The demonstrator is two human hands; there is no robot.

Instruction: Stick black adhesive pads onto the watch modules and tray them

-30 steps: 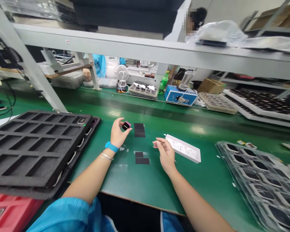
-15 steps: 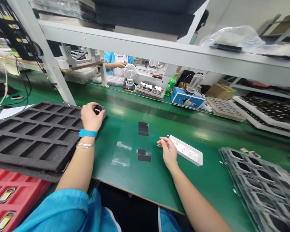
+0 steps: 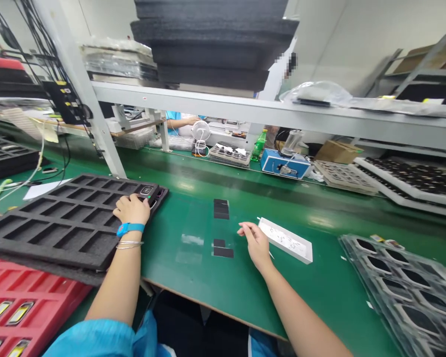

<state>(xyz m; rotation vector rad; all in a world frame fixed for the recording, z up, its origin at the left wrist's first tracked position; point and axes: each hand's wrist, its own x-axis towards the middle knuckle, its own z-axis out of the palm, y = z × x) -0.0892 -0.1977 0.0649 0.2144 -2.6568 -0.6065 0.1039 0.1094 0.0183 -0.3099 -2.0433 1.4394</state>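
My left hand [image 3: 133, 210], in a blue wrist strap, is over the upper right corner of a black foam tray [image 3: 67, 225] with pockets. Its fingers curl around a small dark device [image 3: 147, 190] with a rounded-square module, the thumb at its near edge; the fingertips are partly hidden. My right hand [image 3: 255, 243] hovers over the green tabletop, its fingers drawn together beside a shallow white box [image 3: 284, 240] of tiny parts. A thin white tip [image 3: 271, 255] shows at the heel of that hand; what its fingers hold is hidden. Black rectangular pieces [image 3: 221, 208] lie between my hands.
At lower left a red tray [image 3: 29, 292] holds several yellow-faced parts. Clear trays with dark panels [image 3: 397, 282] stand on the right. Beyond the metal crossbar [image 3: 208, 101] are a white fan [image 3: 201, 131], a green bottle [image 3: 259, 144], a blue box [image 3: 284, 163] and another person's arm.
My left hand has moved down with the dark device, from above the tray's far edge onto its corner. The right hand stays almost in place. The view has tilted upward.
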